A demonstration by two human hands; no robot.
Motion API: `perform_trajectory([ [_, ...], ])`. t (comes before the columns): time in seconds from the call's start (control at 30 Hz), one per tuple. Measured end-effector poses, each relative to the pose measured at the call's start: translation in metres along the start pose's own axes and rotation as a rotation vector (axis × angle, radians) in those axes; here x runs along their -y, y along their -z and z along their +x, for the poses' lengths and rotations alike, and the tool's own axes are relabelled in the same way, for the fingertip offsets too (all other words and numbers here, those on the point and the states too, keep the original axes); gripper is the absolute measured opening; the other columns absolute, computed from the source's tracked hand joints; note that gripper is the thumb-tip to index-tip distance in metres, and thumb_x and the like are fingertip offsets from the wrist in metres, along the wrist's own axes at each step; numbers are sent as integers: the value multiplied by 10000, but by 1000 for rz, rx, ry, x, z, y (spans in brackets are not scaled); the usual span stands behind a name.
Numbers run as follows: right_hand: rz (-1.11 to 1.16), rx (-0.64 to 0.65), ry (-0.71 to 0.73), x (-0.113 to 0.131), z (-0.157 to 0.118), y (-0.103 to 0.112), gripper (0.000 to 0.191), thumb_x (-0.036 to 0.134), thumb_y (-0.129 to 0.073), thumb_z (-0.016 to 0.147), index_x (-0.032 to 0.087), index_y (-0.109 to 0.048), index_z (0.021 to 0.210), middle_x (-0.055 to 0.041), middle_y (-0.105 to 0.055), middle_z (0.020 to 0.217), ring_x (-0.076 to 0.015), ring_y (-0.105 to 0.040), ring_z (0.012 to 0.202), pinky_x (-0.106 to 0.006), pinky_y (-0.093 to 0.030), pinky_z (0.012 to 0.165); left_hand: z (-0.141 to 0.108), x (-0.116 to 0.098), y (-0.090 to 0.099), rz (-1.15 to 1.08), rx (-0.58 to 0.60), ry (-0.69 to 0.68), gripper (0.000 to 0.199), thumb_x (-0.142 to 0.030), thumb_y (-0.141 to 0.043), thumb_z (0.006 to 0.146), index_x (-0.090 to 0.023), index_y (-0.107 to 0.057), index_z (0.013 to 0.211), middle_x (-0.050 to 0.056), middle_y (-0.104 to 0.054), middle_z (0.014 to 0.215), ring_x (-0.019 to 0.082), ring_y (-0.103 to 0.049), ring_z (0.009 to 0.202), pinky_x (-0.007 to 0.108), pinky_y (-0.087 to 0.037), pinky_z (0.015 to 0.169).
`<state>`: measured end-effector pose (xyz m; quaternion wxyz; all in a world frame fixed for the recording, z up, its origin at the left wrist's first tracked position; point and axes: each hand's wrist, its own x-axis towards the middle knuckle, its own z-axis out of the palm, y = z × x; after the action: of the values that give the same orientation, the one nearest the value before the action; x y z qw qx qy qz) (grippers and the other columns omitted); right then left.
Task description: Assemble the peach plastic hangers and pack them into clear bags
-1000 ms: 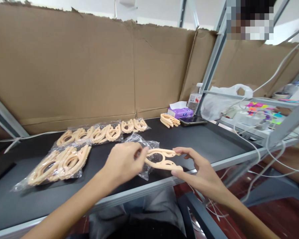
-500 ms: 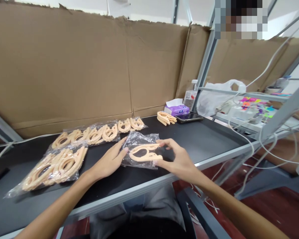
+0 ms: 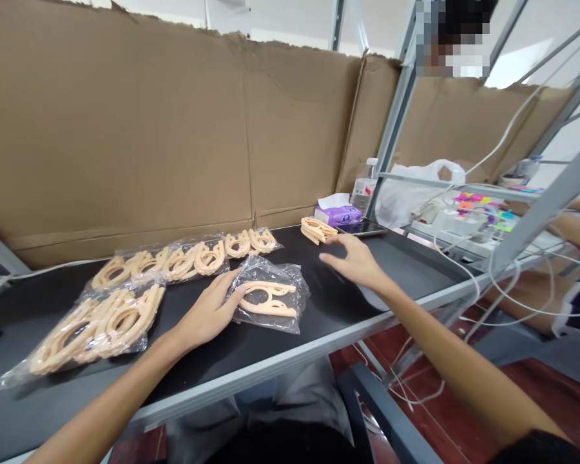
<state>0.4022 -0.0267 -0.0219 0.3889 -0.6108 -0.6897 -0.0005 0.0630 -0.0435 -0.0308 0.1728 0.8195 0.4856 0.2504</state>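
Note:
A clear plastic bag [image 3: 297, 303] lies on the black table with a beige folding hanger [image 3: 273, 311] inside it. My left hand [image 3: 207, 314] holds the bag's left edge, its thumb on top near the hanger's rounded end and its fingers stretched along the far side. My right hand [image 3: 360, 263] is over the table to the right, thumb and fingers apart with nothing between them. Its fingertips are close to a small stack of loose beige hangers [image 3: 314, 230]; whether they touch it I cannot tell.
Bagged hangers [image 3: 101, 328] lie at the left, with a row of more bagged hangers [image 3: 193, 260] behind. A tissue pack [image 3: 338, 214], a phone [image 3: 365, 229] and a bottle [image 3: 364, 187] stand at the back right. Cables [image 3: 478, 283] hang by the metal frame. Another person sits beyond.
My right hand has let go of the bagged hanger and moved right and away from me, toward the loose stack. My left hand has stayed at the bag.

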Motion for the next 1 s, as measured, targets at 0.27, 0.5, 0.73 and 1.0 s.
perform_trajectory([
  [0.27, -360, 105, -286, -36, 73, -29, 714, 650, -627, 747, 129, -536, 1226, -229, -651, 1168, -399, -588, 1120, -468, -472, 890, -3, -1, 3, 64, -124, -124, 563, -546, -386, 977, -203, -479, 1414, 93, -406, 1533, 274, -353, 1425, 462, -270, 1191],
  [0.5, -197, 16, -343, -35, 74, -28, 503, 479, -658, 752, 173, -565, 1140, -163, -689, 1103, -319, -640, 1033, -394, -484, 853, -12, -26, 0, 245, -125, -432, 442, -426, -481, 968, -195, -557, 1337, 117, -556, 1415, 280, -486, 1316, 495, -303, 1150],
  [0.73, 474, -86, -277, -21, -3, 18, 504, 491, -792, 628, 215, -546, 972, -102, -727, 998, -277, -680, 946, -398, -515, 844, -11, -29, -9, 331, -51, -473, 381, -339, -391, 1012, -190, -559, 1321, 107, -596, 1380, 241, -522, 1286, 458, -314, 1119],
  [1.0, 645, 85, -226, 10, -109, 70, 489, 466, -828, 663, 256, -511, 971, -121, -698, 1181, -300, -653, 1070, -432, -524, 890, -7, -25, -7, 273, -171, -429, 346, -344, -399, 1006, -202, -619, 1233, 87, -647, 1297, 248, -556, 1227, 437, -368, 1067],
])
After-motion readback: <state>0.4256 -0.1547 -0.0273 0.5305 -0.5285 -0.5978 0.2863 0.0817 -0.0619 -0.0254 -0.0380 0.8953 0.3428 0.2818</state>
